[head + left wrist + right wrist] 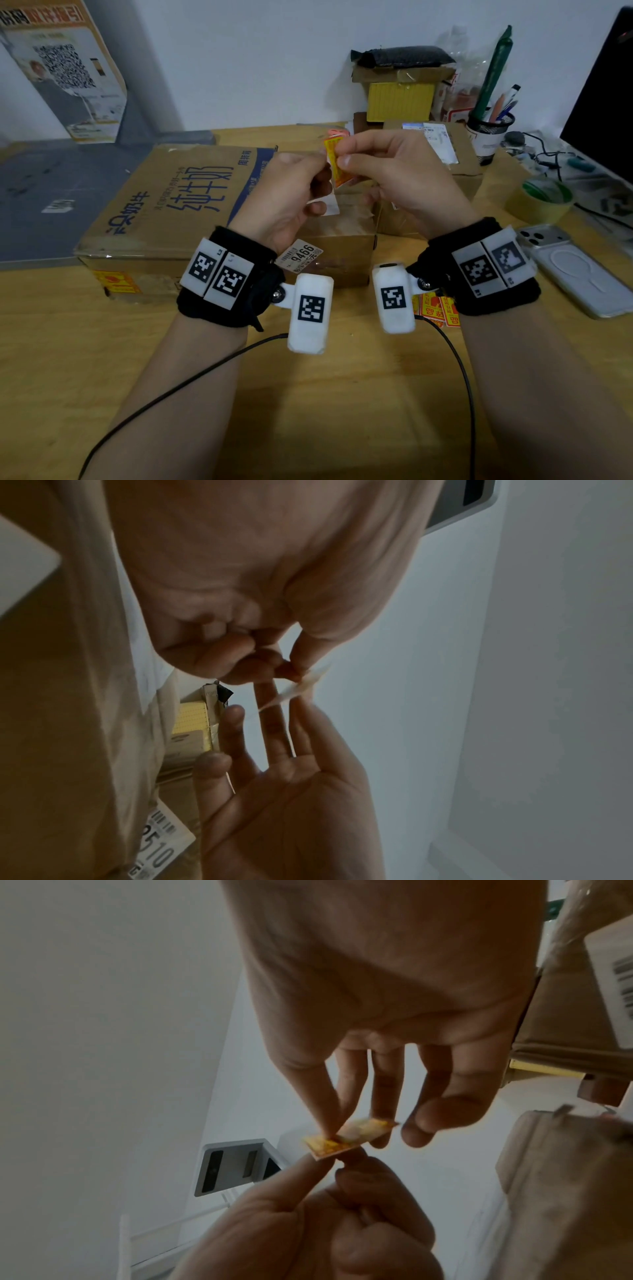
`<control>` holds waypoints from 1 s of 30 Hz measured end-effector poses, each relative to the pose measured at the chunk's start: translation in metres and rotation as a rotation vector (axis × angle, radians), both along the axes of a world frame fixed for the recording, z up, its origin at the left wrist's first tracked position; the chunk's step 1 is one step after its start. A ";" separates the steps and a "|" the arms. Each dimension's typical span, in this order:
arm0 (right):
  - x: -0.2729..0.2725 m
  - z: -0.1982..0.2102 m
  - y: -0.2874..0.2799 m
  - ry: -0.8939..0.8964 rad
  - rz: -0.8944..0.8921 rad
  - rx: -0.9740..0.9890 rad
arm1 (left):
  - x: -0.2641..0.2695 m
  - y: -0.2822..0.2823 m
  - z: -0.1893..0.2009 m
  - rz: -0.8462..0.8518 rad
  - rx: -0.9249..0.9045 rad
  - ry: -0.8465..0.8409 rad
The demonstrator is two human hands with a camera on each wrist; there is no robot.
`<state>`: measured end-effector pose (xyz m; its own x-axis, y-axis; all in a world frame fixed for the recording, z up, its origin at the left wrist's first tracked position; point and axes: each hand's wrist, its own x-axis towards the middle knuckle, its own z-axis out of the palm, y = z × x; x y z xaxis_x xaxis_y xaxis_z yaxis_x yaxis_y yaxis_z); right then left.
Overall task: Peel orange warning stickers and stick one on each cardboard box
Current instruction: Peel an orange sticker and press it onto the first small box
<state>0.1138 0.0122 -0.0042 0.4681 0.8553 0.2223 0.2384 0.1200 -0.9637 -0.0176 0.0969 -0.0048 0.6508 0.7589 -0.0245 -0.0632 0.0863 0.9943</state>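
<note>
Both hands are up over the boxes: my right hand (394, 171) pinches the orange sticker (337, 161) between thumb and forefinger, while my left hand (287, 202) pinches the white backing paper (330, 202) hanging below it. Peeling looks about half done. To finish cleanly I should pull the backing down slowly toward 6 o'clock, keeping my right fingertips on the sticker's very edge so the glue stays clean and flat. The small cardboard box (342, 240) waits directly beneath; spare stickers (435, 308) lie on the table (102, 342) at 5 o'clock.
</note>
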 end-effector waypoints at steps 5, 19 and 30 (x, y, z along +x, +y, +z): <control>-0.003 0.005 -0.006 0.015 -0.011 -0.049 | -0.001 -0.001 0.001 0.012 0.004 -0.006; 0.001 0.004 -0.003 -0.017 -0.198 -0.038 | -0.003 0.008 -0.001 0.068 -0.017 -0.018; 0.015 0.005 -0.006 0.223 -0.229 0.060 | -0.007 0.018 -0.002 0.185 -0.074 -0.076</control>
<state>0.1287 0.0065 0.0006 0.6893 0.7110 0.1392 0.0496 0.1454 -0.9881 -0.0245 0.1153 -0.0064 0.5028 0.8634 -0.0409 -0.1595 0.1392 0.9773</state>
